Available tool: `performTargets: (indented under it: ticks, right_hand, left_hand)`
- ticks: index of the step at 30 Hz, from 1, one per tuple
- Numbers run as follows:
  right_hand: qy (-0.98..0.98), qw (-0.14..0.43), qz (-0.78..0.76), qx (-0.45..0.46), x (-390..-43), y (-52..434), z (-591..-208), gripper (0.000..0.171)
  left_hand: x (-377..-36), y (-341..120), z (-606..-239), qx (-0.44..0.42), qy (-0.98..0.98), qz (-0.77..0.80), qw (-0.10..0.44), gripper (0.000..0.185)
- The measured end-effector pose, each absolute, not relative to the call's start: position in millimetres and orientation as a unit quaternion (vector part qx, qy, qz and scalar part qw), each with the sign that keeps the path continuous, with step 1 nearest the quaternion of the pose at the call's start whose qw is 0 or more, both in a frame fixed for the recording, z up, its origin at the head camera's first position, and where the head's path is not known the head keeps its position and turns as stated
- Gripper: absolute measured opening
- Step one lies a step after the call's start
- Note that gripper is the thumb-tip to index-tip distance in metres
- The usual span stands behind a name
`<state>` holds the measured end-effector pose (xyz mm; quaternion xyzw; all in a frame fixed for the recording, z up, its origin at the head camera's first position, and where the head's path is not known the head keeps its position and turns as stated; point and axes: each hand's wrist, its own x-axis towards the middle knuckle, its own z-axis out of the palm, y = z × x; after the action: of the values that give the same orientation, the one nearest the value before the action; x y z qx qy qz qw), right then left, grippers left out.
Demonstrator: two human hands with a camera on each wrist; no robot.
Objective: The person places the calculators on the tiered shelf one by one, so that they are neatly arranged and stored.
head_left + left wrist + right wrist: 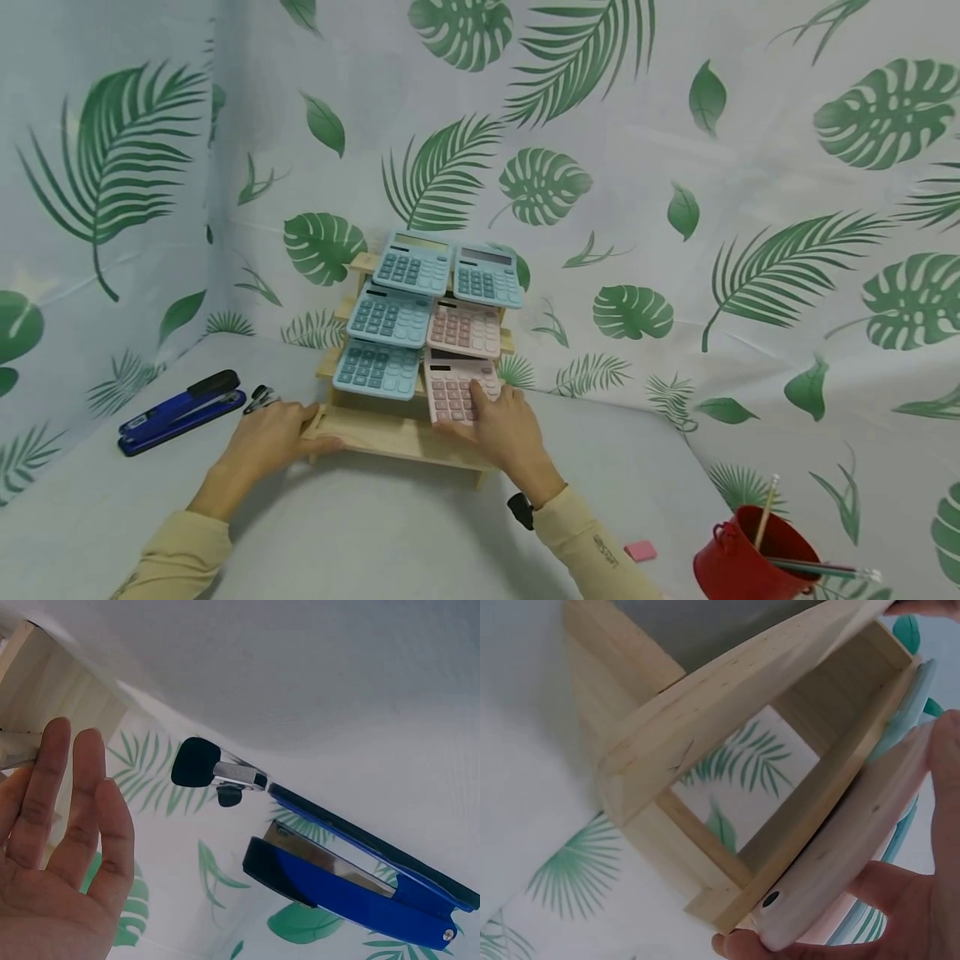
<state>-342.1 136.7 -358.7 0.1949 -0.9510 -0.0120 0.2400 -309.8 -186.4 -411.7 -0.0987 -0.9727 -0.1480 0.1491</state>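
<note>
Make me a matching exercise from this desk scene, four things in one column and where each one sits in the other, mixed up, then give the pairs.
Things:
1. stapler
2. red bucket
3. eraser
4. bottom pink calculator

Places:
A. on the table near the right sleeve
B. on the wooden rack, held by the right hand
C. on the table to the left of the left hand
D. at the bottom right corner, with pencils in it

Pairs: 1-C, 2-D, 3-A, 4-B
</note>
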Motion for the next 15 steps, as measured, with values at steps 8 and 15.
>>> performTargets:
  ticks: [8, 15]
  right_hand:
    - [-0.944, 0.258, -0.011, 0.205, -346.9, 125.9, -358.5, 0.073]
    - [-0.952, 0.251, 0.013, 0.173, -348.1, 113.9, -361.0, 0.076]
  left_hand:
    - [-311.6, -190.1, -409.5, -0.097, -0.975, -0.141, 0.142, 0.052]
    - [-310.3, -189.3, -410.8, -0.092, -0.976, -0.139, 0.138, 0.053]
